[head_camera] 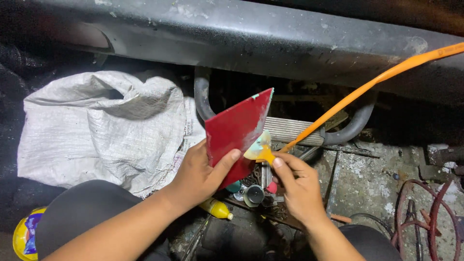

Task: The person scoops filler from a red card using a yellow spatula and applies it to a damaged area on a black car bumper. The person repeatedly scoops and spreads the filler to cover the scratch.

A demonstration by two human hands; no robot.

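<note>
Pinched between thumb and fingers, the left hand (200,171) held a red card (237,130) upright over the cluttered floor. Beside it, the right hand (299,186) gripped a small yellow scraper (258,151) whose blade touched the card's edge.

Harsh head-on light, centre bright, corners fall to black. Mild glare on white sack (101,125); sharp focus, slight noise.

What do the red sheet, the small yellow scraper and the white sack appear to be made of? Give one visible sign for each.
Red sheet, in the left hand: probably rigid plastic or painted board; flat, glossy, straight-edged. Yellow scraper, in the right hand: likely flexible plastic, smeared with pale paste. White sack: woven plastic fabric, judging by its fine weave and crumpled folds.
</note>
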